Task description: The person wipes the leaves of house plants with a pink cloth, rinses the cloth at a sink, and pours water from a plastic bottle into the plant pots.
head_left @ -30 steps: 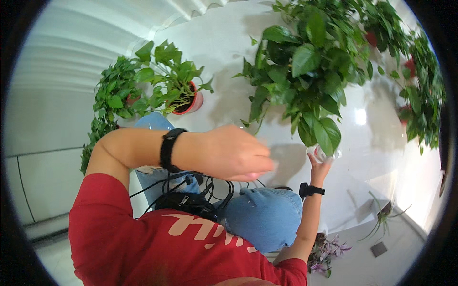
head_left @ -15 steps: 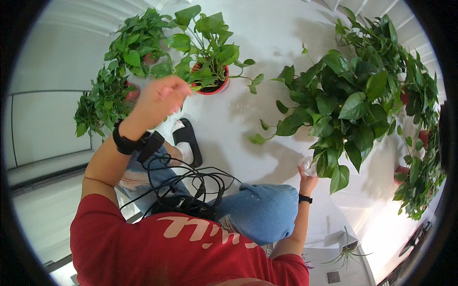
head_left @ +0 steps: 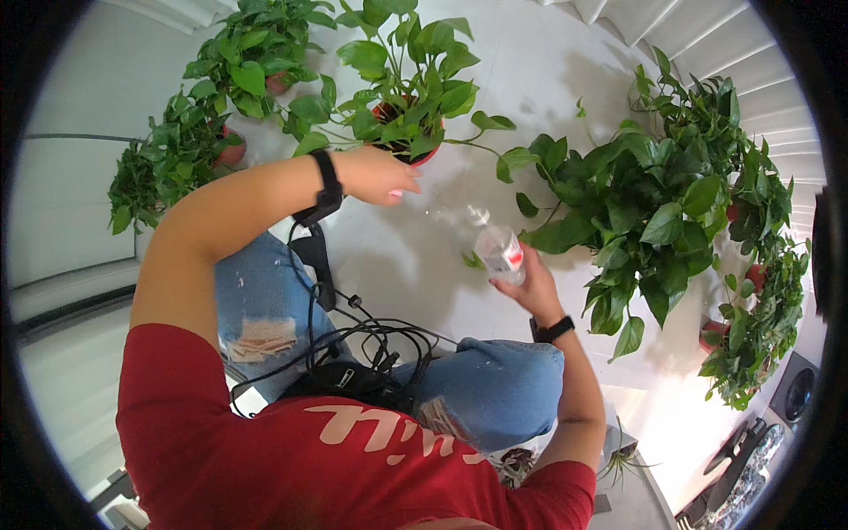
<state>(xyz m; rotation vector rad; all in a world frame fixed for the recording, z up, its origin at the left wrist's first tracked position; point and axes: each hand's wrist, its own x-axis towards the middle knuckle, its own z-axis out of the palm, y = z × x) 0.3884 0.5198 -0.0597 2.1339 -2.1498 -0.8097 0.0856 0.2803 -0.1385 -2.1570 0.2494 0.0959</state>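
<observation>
My right hand (head_left: 531, 286) grips a clear plastic bottle (head_left: 501, 254) with a red-and-white label. It is tilted above the pale floor, left of a large leafy plant (head_left: 654, 212). A small bright patch (head_left: 478, 215) shows beyond the bottle; whether it is water or part of the bottle I cannot tell. My left hand (head_left: 380, 177) is over the near edge of a red pot (head_left: 428, 157) holding a green trailing plant (head_left: 411, 62). Its fingers are curled together, and a small pale spot shows at their tips. What they hold, if anything, is unclear.
More potted plants stand at the left (head_left: 168, 155) and along the right (head_left: 760, 300). Black cables (head_left: 371, 344) lie in loops over my lap. A small spiky plant (head_left: 621, 455) and a black speaker (head_left: 795, 386) are at the lower right.
My right hand has brought the bottle leftward and up from beside the large plant. My left hand has moved right, toward the bottle, near the red pot. The view has shifted slightly.
</observation>
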